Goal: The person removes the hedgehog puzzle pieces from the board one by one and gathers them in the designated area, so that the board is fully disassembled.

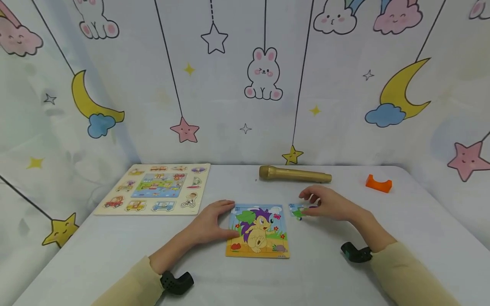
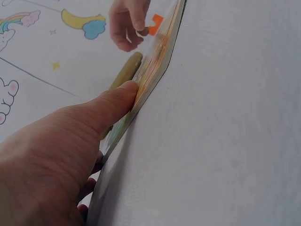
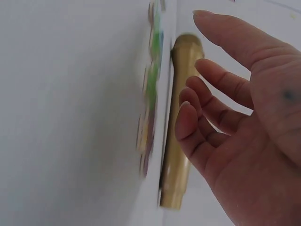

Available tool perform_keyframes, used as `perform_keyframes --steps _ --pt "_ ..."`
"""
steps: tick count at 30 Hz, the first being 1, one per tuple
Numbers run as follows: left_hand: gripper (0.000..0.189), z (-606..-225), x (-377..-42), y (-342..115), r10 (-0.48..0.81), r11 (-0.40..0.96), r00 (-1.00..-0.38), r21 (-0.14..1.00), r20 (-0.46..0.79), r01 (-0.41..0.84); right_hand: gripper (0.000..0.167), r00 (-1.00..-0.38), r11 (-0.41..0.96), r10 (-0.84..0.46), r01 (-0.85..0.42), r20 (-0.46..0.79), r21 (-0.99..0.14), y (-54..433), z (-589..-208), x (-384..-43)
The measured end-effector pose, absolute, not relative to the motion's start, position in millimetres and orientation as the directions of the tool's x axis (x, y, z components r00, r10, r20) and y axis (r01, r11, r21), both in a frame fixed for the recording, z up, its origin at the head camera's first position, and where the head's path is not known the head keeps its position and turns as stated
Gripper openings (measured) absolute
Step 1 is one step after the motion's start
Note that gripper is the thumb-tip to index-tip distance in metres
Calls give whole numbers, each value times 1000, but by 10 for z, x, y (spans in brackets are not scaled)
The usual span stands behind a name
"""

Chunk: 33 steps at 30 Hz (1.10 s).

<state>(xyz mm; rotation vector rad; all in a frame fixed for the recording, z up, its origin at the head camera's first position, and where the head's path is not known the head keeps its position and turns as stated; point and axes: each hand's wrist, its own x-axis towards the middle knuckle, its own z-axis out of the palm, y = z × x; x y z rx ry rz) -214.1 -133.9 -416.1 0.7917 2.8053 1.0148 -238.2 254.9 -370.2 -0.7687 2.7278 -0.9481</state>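
A square hedgehog jigsaw puzzle (image 1: 260,233) lies flat on the table in the middle of the head view. My left hand (image 1: 212,223) holds its left side, thumb on the near part of that edge and fingers toward the top left corner. In the left wrist view the thumb (image 2: 110,106) presses on the puzzle's rim. Just right of the puzzle lie loose colourful puzzle pieces (image 1: 295,209), partly hidden by my right hand (image 1: 331,204). That hand hovers over them with relaxed, slightly bent fingers; the right wrist view shows nothing held in it.
Behind the right hand lies a gold microphone-shaped object (image 1: 294,174). A vehicle picture puzzle board (image 1: 101,208) is at the back left. An orange curved block (image 1: 379,184) sits at the back right. A patterned cloth (image 1: 229,97) hangs behind the table.
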Motion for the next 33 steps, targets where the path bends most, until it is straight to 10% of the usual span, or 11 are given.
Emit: perform_keyframes --steps 33 --pt "87 -4143 -2138 -1333 499 640 -856 610 132 468 50 -829 728 -555 -443 -70 -523 1617 -3698 -2319"
